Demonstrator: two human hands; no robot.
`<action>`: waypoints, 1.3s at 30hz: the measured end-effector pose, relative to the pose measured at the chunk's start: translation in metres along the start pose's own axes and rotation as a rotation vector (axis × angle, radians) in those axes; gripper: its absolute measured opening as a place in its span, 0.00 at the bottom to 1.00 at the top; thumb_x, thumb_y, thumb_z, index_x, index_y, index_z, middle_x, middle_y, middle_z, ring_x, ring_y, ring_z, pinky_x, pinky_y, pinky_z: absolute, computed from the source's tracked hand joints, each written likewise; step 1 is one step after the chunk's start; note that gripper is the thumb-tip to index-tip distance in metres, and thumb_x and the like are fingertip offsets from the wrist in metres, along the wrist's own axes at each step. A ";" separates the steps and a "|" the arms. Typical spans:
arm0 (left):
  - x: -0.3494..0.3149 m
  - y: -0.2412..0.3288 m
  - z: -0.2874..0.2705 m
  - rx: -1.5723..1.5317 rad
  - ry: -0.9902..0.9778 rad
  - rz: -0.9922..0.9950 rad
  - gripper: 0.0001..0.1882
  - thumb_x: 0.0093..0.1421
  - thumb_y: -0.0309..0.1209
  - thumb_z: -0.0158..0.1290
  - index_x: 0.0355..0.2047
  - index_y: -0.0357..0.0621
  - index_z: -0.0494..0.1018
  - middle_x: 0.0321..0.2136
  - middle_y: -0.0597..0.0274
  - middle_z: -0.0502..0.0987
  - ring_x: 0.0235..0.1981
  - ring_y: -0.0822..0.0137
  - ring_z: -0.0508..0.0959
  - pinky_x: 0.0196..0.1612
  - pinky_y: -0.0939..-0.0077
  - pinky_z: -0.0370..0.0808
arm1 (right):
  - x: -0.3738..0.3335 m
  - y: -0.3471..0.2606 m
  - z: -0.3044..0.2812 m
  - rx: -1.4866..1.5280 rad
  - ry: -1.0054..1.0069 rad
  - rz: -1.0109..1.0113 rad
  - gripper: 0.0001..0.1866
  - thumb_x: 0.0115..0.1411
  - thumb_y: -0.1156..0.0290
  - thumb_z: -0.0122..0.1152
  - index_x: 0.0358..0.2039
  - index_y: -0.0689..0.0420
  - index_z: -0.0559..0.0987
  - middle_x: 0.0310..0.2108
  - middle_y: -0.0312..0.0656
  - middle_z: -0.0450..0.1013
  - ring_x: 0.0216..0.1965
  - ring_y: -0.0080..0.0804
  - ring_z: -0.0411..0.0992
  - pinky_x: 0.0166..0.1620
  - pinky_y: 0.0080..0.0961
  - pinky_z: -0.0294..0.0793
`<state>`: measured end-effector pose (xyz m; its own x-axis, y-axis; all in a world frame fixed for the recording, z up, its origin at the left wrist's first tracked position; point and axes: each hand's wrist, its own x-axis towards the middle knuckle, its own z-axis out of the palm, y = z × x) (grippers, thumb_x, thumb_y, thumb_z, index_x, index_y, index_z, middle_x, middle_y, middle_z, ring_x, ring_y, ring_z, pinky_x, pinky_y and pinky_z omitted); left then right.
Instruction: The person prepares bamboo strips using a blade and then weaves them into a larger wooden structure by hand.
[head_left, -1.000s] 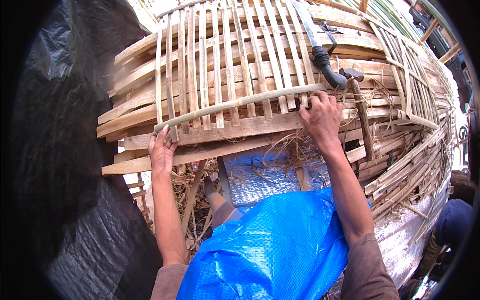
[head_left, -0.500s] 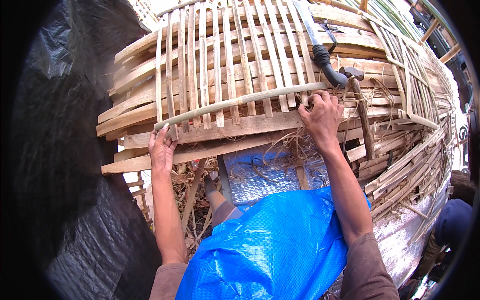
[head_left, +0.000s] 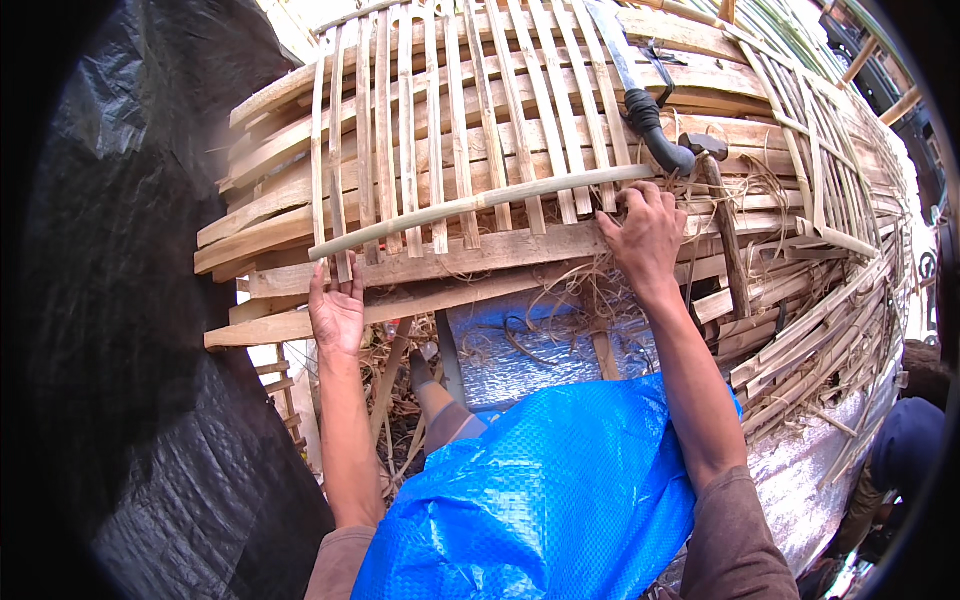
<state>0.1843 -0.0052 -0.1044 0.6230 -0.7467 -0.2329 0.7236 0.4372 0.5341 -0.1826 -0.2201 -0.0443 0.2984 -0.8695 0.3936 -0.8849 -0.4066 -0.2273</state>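
A woven grid of pale bamboo slats [head_left: 463, 170] lies over stacked boards. A pale green-grey bamboo crosspiece [head_left: 480, 201] runs through the slats' lower ends. My left hand [head_left: 338, 318] is palm up under the crosspiece's left end. Its fingers are stretched out and apart, touching the lower end of a slat near the left edge. At the crosspiece's right end my right hand [head_left: 648, 238] is closed, its bent fingers pinching the lower end of the rightmost slat; the fingertips are partly hidden.
A long-bladed knife with a dark curved handle [head_left: 655, 130] rests right of the slats, beside a hammer [head_left: 730, 230]. Bamboo strips [head_left: 820, 330] are piled farther right. Black plastic sheeting [head_left: 190, 400] hangs at left; a blue tarp [head_left: 530, 490] covers my lap.
My left hand has turned palm up and moved slightly right and down, its fingers opening from their pinch on the crosspiece's left end. My right hand stays nearly in place.
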 end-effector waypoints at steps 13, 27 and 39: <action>-0.023 -0.015 0.011 -0.016 -0.065 -0.050 0.27 0.59 0.33 0.61 0.57 0.43 0.66 0.57 0.58 0.71 0.60 0.58 0.70 0.64 0.59 0.69 | -0.003 0.002 0.005 0.034 0.078 -0.021 0.17 0.50 0.61 0.70 0.37 0.56 0.81 0.43 0.41 0.75 0.46 0.39 0.71 0.48 0.39 0.64; -0.029 -0.032 0.044 0.365 -0.022 -0.039 0.29 0.62 0.25 0.57 0.59 0.43 0.56 0.49 0.52 0.73 0.48 0.54 0.79 0.55 0.64 0.78 | -0.002 0.007 0.001 0.042 0.028 -0.036 0.28 0.49 0.65 0.74 0.49 0.58 0.75 0.45 0.49 0.74 0.47 0.44 0.72 0.49 0.41 0.67; 0.004 -0.033 0.038 0.478 0.128 0.130 0.21 0.62 0.18 0.55 0.54 0.38 0.64 0.44 0.56 0.77 0.46 0.62 0.80 0.53 0.70 0.81 | 0.011 0.007 -0.006 0.321 -0.045 0.065 0.24 0.46 0.72 0.75 0.44 0.62 0.77 0.41 0.55 0.77 0.43 0.54 0.76 0.46 0.43 0.74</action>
<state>0.1517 -0.0421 -0.0918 0.7520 -0.6209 -0.2211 0.4394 0.2222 0.8704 -0.1876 -0.2313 -0.0360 0.2666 -0.9052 0.3310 -0.7468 -0.4111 -0.5228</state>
